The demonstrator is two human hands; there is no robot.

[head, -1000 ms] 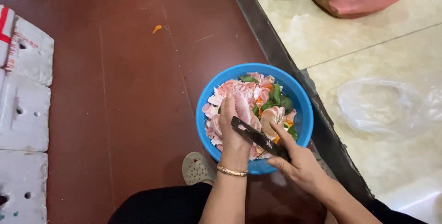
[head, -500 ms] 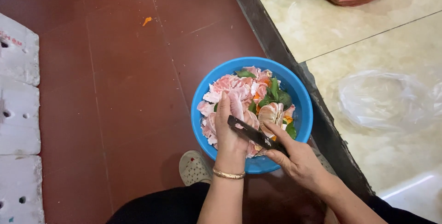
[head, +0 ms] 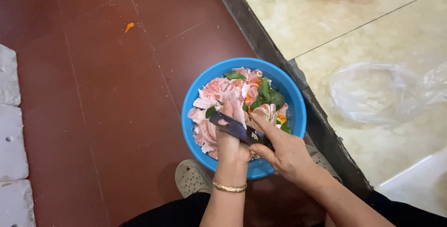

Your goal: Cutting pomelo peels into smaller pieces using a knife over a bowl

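Right hand (head: 284, 154) grips a knife (head: 235, 128), its blade lying across the left hand (head: 231, 138), which clutches pink meat slices (head: 219, 97) inside the blue bowl (head: 198, 92).

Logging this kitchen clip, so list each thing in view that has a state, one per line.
Blue bowl: upright on the red floor, full of pink meat slices and green leaves.
Knife: held over the bowl by the right hand.
Left hand: in the bowl, on the meat.
Clear plastic bag: crumpled on the pale tiles.
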